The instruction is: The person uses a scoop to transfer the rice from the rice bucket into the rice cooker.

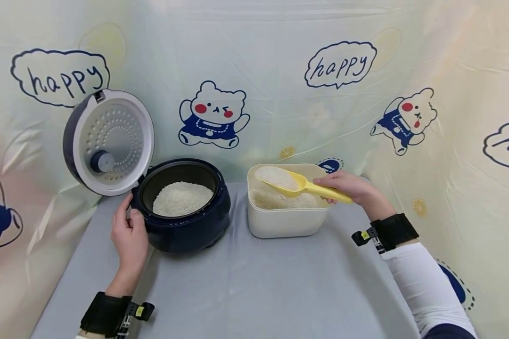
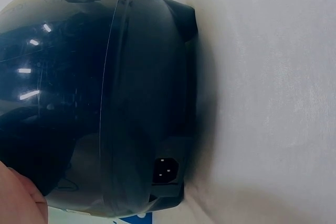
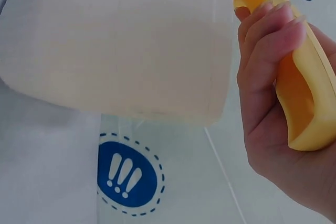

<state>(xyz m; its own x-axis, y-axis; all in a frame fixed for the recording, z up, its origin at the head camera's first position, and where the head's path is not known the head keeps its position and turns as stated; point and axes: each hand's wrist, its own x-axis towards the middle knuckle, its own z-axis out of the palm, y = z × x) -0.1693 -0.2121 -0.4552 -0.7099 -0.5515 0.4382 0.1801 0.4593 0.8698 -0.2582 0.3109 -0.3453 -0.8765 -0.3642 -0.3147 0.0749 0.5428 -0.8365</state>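
Note:
My right hand grips the handle of a yellow scoop, its fingers curled round it in the right wrist view. White rice fills the scoop's bowl, which is held over a white rice bin with more rice inside. To the left stands a dark blue rice cooker with its lid raised and a mound of rice in its black pot. My left hand rests against the cooker's left side near the hinge, fingers extended. A power socket shows low on the cooker's body.
A grey cloth covers the table. Behind it hangs a pale curtain printed with bears and speech bubbles, close behind the cooker and the bin. The raised lid leans out over the table's left edge.

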